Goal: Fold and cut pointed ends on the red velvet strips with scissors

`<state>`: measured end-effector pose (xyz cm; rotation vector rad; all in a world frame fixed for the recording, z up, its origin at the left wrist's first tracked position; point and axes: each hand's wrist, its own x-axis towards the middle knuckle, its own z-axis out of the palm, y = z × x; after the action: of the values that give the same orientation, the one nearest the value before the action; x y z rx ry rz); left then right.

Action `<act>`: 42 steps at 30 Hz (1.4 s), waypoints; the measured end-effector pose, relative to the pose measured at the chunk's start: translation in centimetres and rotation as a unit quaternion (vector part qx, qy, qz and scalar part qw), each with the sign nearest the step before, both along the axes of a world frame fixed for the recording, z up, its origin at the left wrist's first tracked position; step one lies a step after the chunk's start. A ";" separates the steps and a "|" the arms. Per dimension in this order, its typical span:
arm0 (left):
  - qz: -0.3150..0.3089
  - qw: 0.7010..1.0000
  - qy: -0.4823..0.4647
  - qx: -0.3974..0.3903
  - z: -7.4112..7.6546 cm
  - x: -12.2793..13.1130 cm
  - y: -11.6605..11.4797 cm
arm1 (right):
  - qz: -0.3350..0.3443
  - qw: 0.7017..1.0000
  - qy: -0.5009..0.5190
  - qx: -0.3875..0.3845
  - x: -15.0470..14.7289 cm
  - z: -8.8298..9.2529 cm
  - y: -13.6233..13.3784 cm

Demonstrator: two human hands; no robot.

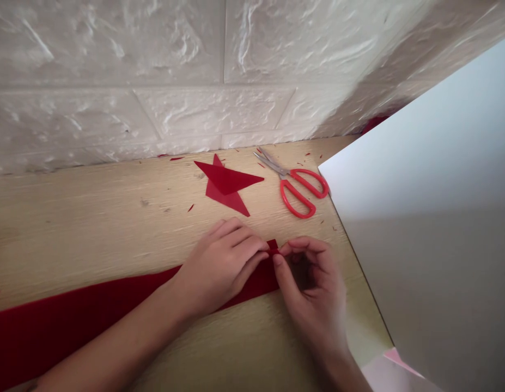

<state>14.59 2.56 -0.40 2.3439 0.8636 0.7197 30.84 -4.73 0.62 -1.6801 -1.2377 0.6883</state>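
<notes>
I have two hands in view, both at the near end of one long red strip, and I can't tell whether it is felt or paper. It runs in from the left edge of the view, under my left forearm, and is cut off there. My left hand lies on the strip, its fingers close together and curled around the strip's end. My right hand is blurred, but its thumb and forefinger make a narrow pinch on the small raised tip, which looks folded or rolled. My fingers hide how that tip is formed.

Beyond my hands on the pale wood-grain table lie two pointed red pieces, one overlapping the other, so I can't see the lower one whole. Just right of them is one pair of red-handled scissors, its blades closed. Small red scraps are scattered around, too many and too tiny to count. One white board stands at the right, against the table edge, in front of a white brick-textured wall. A pink sheet shows at the bottom, cut off by the frame.
</notes>
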 end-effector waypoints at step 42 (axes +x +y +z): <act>0.065 0.977 0.066 0.190 -0.3 0.0 -1.1 | -0.064 0.994 -0.075 -0.042 -0.8 -1.0 0.9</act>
<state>14.62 1.49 -0.70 2.7162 1.0202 0.8542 30.06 -3.83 -0.35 -1.8908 -1.2063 0.5520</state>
